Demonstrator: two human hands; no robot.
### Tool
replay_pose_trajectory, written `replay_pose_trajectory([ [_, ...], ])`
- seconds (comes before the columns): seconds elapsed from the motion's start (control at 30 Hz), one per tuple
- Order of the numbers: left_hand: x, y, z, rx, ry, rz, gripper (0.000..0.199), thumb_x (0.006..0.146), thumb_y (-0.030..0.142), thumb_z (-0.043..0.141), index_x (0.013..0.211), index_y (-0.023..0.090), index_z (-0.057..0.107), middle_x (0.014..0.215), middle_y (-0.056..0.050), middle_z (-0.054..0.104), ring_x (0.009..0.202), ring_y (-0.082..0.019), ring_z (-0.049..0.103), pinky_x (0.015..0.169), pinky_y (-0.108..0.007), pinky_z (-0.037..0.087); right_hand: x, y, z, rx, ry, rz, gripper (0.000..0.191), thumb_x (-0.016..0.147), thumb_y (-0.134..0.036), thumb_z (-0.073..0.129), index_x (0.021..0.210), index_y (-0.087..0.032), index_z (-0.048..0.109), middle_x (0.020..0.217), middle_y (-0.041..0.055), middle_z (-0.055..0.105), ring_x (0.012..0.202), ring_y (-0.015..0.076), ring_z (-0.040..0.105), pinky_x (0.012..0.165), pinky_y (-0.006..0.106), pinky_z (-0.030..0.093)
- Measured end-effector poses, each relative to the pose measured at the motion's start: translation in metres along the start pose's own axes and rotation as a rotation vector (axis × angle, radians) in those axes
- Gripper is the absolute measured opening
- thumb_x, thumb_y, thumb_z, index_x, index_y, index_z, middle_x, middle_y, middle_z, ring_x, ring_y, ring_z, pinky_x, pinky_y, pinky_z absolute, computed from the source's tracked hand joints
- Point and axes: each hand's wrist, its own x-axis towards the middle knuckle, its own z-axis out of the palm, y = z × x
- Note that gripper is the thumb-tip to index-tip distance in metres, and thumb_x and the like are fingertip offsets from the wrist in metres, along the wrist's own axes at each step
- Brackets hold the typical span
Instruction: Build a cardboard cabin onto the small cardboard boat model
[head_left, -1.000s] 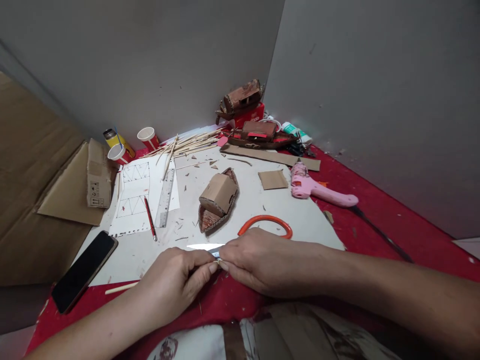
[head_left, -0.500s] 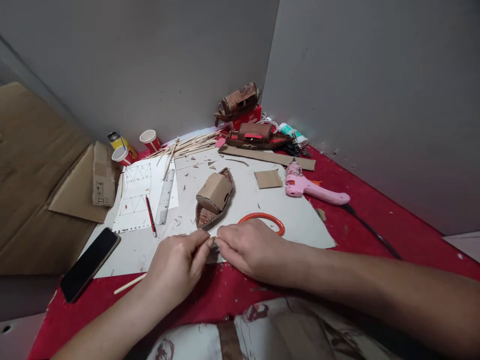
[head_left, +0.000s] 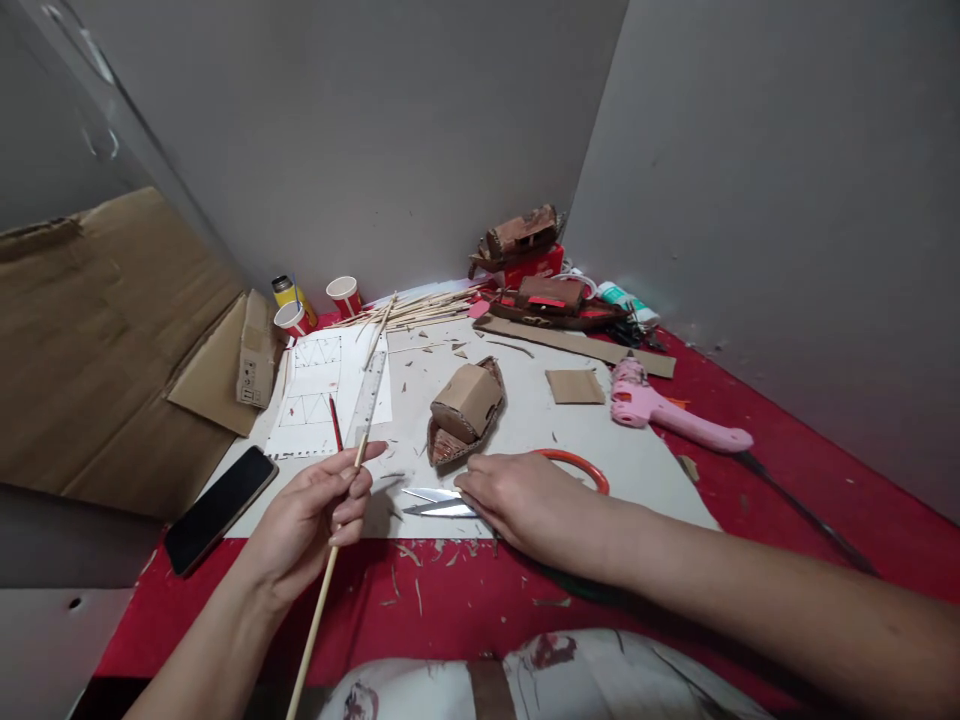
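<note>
Grey walls (head_left: 375,120) met in a corner behind a red table (head_left: 465,600) partly covered by a white sheet (head_left: 525,425). Over its near edge, the left hand (head_left: 311,505) pinched a thin wooden stick (head_left: 319,595) between thumb and fingers, holding it aslant with its upper end overlapping the ruler (head_left: 367,395) in view. The right hand (head_left: 540,505) covered the middle of the scissors (head_left: 442,503), whose blades stood slightly apart; how firmly it grasped them could not be told. Just beyond the scissors sat a small cardboard boat (head_left: 465,410) on the sheet. A black phone (head_left: 220,508) lay left of the left hand, while a pink glue gun (head_left: 675,420) rested to the right, beyond the right hand.
</note>
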Motion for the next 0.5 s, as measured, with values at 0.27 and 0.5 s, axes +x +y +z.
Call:
replay_pose_trajectory([
  [0.27, 0.022, -0.011, -0.01, 0.035, -0.025, -0.008, 0.02, 0.076, 0.022, 0.079, 0.086, 0.012, 0.065, 0.083, -0.005, 0.072, 0.036, 0.001, 0.035, 0.032, -0.011, 0.029, 0.033, -0.016, 0.004, -0.106, -0.054, 0.034, 0.02, 0.095, -0.013, 0.049, 0.093, -0.011, 0.068, 0.09, 0.0124, 0.07, 0.078, 0.0204, 0.065, 0.063, 0.029, 0.041],
  [0.5, 0.03, -0.023, -0.022, 0.012, -0.014, -0.039, 0.036, 0.073, 0.031, 0.082, 0.101, 0.014, 0.068, 0.057, 0.001, 0.064, 0.032, -0.001, 0.032, 0.03, -0.01, 0.025, -0.002, -0.006, 0.006, -0.07, 0.019, 0.037, 0.028, 0.1, -0.03, 0.041, 0.1, -0.016, 0.065, 0.087, 0.0089, 0.067, 0.077, 0.0222, 0.063, 0.069, 0.035, 0.048],
])
